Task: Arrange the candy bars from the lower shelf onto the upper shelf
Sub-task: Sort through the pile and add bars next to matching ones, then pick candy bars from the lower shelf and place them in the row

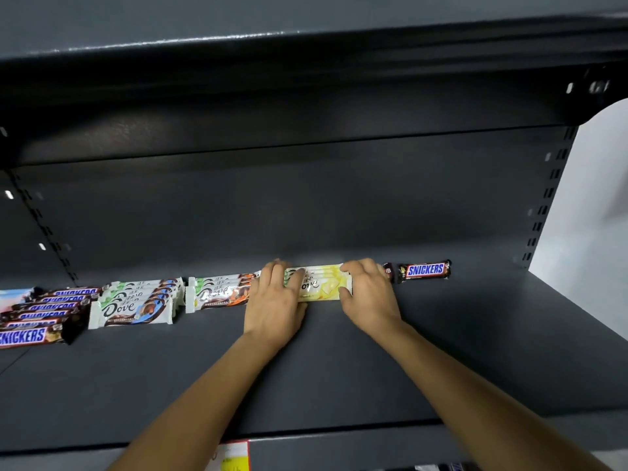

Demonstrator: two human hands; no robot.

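A stack of yellow-and-white Dove bars (321,283) is bracketed between two hands on the dark shelf (339,362), near the back panel (289,205). The left hand (275,300) is laid flat over the stack's left end, fingers (292,283) spread and draped across the top wrapper; nothing is pinched. The right hand (368,294) is set against the stack's right end, thumb (345,294) pressed to the front corner and fingers curled over the far edge — a loose cupping hold rather than a closed one.

Just to the left of the left hand, partly covered by its wrist side, an orange-accented Dove stack (221,290) is seen lying in the same row. Further left a blue-accented Dove stack (136,305) is placed, and beyond it a fanned pile of Snickers bars (37,321) at the frame's edge.

Just to the right of the right hand a dark wrapper end (388,271) is visible, and beside it a single Snickers bar (424,270) lies lengthwise — apart from the held stack.

Below the forearms, a yellow price label (234,455) is fixed to the shelf's front lip.
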